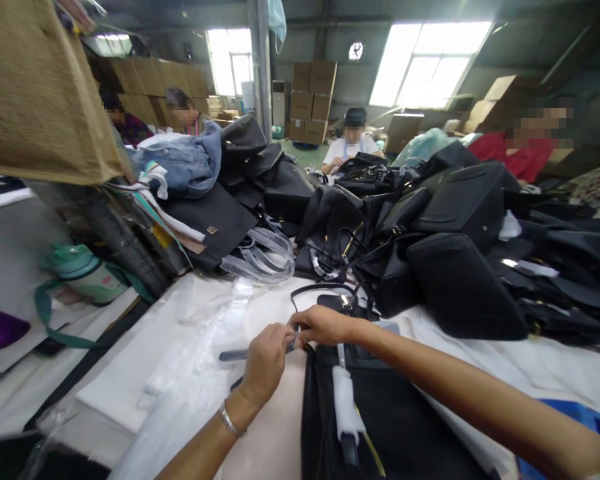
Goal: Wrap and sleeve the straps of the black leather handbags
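"What's the bench like?"

"The bench (117, 383) is covered in white sheeting, with a heap of black bags (460, 283) across its far side and a denim jacket (190, 163) on the left of the heap. A green bottle (95, 277) stands at the far left."

"And the room?"

"Bright windows (430, 63), stacked cardboard boxes (313, 100), and people beyond the heap, including one in white (336, 152) and one in red (530, 159)."

"Where's the bag being handled?"

"That black bag (405, 417) lies in front of the person, partly under the right forearm. A dark strap (233, 355) reaches from its upper left corner."

"How are the hands?"

"The left hand (266, 360) angles up, a bracelet (229, 420) at its wrist; the right hand (325, 325) comes across from the right, fingers bent down. Their fingertips meet, each grip pinching the strap."
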The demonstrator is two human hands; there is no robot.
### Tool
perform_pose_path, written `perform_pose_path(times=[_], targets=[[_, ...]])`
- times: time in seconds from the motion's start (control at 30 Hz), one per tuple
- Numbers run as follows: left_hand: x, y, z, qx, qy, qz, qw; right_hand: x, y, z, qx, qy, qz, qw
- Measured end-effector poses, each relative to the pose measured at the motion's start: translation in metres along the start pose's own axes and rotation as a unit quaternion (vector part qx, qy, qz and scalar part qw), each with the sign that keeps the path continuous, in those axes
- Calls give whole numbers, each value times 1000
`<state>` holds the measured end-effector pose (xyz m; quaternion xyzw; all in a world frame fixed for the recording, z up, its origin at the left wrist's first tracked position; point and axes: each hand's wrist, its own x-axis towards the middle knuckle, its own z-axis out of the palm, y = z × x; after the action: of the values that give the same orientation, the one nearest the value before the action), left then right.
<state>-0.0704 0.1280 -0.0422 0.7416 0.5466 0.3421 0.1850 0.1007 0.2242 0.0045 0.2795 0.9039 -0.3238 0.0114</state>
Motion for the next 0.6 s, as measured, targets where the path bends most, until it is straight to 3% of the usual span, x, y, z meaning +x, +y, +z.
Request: perform_pose_path(times=[0.1, 0.27, 0.43, 0.5, 0.6], targets=[[-6, 10, -1, -2, 1, 11, 1000, -12, -13, 2, -32, 18, 14, 999], [-18, 31, -10, -35, -26, -3, 999, -42, -33, 3, -121, 26, -26, 992], [-36, 46, -34, -99, -182, -31, 978, -64, -54, 0, -155, -4, -74, 985], [-45, 51, -47, -95, -226, -37, 969, -66, -64, -1, -150, -13, -94, 984], [-61, 62, -68, -127, -270, -104, 949, -64, -79, -1, -140, -30, -120, 982]])
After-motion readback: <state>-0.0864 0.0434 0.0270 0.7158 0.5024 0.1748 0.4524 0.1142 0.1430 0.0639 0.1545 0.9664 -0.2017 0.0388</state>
